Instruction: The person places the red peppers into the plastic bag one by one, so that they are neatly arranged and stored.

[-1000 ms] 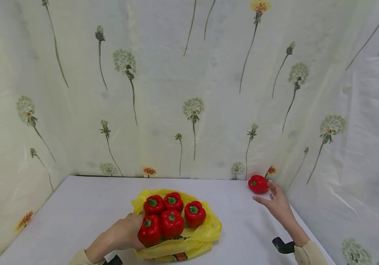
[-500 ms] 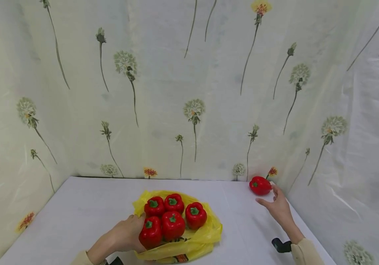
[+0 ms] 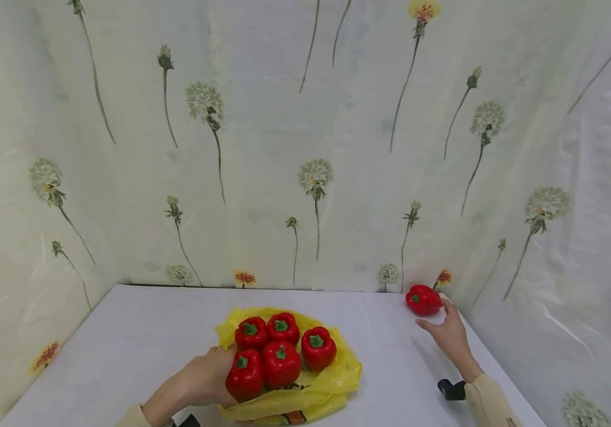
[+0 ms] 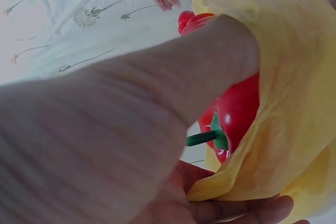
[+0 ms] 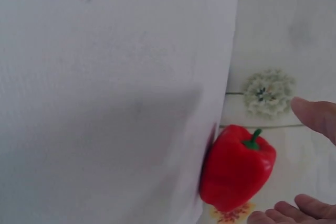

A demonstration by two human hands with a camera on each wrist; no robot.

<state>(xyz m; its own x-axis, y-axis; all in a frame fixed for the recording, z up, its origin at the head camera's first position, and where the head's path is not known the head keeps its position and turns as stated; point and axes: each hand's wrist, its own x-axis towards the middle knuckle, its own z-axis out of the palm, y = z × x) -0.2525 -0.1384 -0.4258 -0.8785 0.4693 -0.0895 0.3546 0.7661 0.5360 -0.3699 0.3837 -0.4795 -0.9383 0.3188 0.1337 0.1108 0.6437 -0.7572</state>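
Observation:
A yellow plastic bag [image 3: 346, 370] lies spread open on the table in the head view. Several red bell peppers [image 3: 281, 366] stand in it, green stems upward. My left hand [image 3: 206, 375] holds the bag's left rim, its thumb reaching inside beside a pepper [image 4: 240, 111] and its fingers outside, under the yellow edge [image 4: 294, 103]. Another red bell pepper [image 3: 424, 300] lies on its side at the back right corner. Beside it is my right hand [image 3: 453, 339], thumb and fingers spread; in the right wrist view they stand apart from this pepper [image 5: 239, 169].
The white table [image 3: 150, 332] meets a sheet [image 3: 262, 148] printed with dandelions at the back and both sides. Its right side [image 3: 577, 308] comes close to my right arm. A black wrist mount [image 3: 451, 389] sticks out from my right wrist.
The right hand stays beside the lone pepper, with only a slight shift. The left hand keeps its hold on the bag. The head view has drifted slightly.

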